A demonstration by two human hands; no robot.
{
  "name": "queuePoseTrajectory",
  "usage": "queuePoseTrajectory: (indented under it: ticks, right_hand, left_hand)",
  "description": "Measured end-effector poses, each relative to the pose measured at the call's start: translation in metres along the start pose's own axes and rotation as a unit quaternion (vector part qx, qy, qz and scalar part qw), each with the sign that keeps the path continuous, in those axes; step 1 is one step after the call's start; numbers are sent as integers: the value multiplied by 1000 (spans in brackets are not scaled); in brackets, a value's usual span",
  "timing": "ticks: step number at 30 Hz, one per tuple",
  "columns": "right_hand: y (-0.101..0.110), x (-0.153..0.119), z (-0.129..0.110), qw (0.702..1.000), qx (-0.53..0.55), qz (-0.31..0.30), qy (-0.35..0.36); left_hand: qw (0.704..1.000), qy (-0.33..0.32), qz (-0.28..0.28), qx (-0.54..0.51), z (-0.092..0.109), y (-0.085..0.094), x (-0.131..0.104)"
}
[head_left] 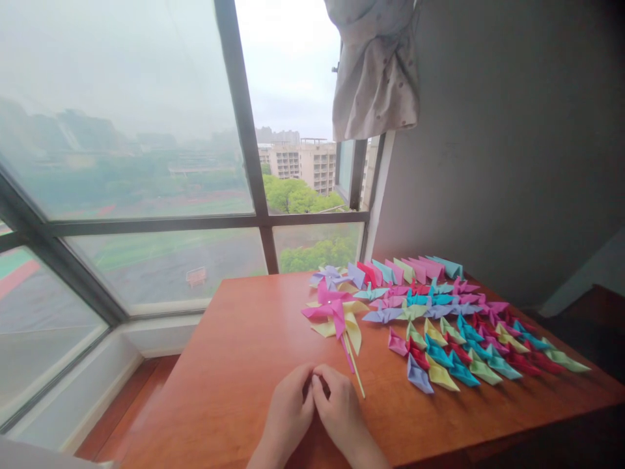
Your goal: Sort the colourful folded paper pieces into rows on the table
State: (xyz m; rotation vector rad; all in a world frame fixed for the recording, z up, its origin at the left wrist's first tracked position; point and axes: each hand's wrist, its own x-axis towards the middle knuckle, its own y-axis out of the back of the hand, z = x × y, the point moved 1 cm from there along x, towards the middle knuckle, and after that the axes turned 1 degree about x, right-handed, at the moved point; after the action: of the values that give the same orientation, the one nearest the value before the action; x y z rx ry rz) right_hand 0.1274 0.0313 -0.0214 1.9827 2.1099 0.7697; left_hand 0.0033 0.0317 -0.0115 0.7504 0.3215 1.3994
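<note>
My left hand (291,400) and my right hand (338,398) rest together low over the wooden table (234,365), fingers curled and thumbs side by side, the fingertips touching. No object shows in either hand; the undersides of the fingers are hidden. Just beyond my right hand lies a pink paper pinwheel (333,311) on a stick, overlapping a pale yellow pinwheel (355,333) whose stick (359,378) points back toward me. Behind these, a lilac pinwheel (332,278) sits near the far edge.
Rows of colourful folded paper boats (442,376) fill the table's right side. Behind them are folded paper cranes (383,315) and, at the back, a row of standing folded papers (430,268). Windows (146,223) border the table; a tied curtain (375,85) hangs beside the grey wall (488,163).
</note>
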Motion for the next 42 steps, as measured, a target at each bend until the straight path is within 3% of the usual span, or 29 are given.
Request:
queuePoseTrajectory:
  ticks: [14,24,42]
  right_hand:
    - [-1,1,3,999,-35,-1,-3]
    - [1,0,-2,1000,-19,1,10]
    - [0,0,-2,999,-21,15,26]
  left_hand:
    - [997,-24,9,69,0,-5,-5]
    - [998,-46,24,35,-3,-3,-4]
    - [999,-28,25,5,1,1,-2]
